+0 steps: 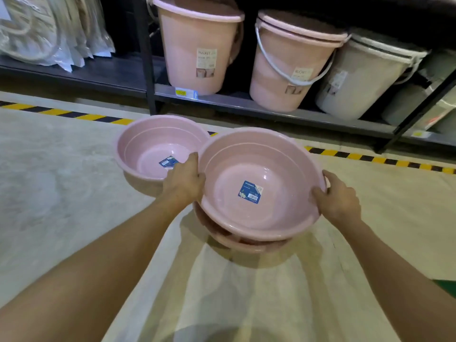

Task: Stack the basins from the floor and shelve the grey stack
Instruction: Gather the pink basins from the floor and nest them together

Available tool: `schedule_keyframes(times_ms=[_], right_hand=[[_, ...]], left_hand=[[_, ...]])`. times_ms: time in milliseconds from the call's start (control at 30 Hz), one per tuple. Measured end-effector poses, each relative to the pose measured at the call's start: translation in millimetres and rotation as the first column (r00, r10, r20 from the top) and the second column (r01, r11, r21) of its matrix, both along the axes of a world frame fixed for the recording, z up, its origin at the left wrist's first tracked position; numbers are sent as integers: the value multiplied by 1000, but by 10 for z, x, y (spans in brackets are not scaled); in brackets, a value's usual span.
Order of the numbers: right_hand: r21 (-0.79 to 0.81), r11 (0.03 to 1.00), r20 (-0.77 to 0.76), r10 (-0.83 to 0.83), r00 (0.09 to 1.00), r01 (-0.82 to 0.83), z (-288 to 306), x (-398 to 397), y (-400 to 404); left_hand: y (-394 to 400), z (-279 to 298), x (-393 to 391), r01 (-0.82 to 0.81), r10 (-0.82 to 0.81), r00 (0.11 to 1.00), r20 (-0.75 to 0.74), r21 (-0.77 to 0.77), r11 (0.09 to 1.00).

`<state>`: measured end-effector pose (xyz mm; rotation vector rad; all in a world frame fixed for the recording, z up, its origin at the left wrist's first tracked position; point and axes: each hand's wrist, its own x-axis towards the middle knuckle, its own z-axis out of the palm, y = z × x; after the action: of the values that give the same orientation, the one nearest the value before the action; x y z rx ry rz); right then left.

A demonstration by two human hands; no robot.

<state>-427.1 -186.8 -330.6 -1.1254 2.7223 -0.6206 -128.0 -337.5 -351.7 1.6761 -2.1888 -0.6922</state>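
Note:
I hold a pink basin (259,169) with a blue label, tilted toward me, above another pink basin (237,244) on the floor whose rim peeks out beneath it. My left hand (183,181) grips the held basin's left rim and my right hand (338,196) grips its right rim. A further pink basin (153,141) with a blue label rests on the floor to the left, just behind my left hand. No grey basin is in view.
A dark metal shelf (246,102) runs across the back, holding two pink buckets (199,50) (288,67) and a grey bucket (365,77). Bagged goods (49,30) fill the left shelf. Yellow-black hazard tape (74,114) marks the pale concrete floor.

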Motion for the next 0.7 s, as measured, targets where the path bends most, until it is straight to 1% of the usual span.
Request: schedule_keyframes(times_ms=[167, 267, 400, 533, 700], right_hand=[[111, 994, 57, 5, 998, -12, -633, -60, -3], [155, 988, 61, 4, 998, -14, -848, -87, -38], [134, 991, 57, 15, 998, -23, -991, -101, -65], [87, 996, 94, 17, 995, -25, -1043, -105, -80], [30, 999, 178, 5, 984, -10, -1061, -90, -60]], left_hand=[[-21, -581, -59, 35, -37, 995, 92, 21, 999], [-57, -719, -105, 29, -32, 997, 74, 29, 999], [-88, -800, -154, 13, -14, 999, 36, 27, 1000], [-114, -823, -156, 10, -11, 1000, 22, 30, 999], [-68, -822, -135, 13, -8, 996, -87, 56, 998]])
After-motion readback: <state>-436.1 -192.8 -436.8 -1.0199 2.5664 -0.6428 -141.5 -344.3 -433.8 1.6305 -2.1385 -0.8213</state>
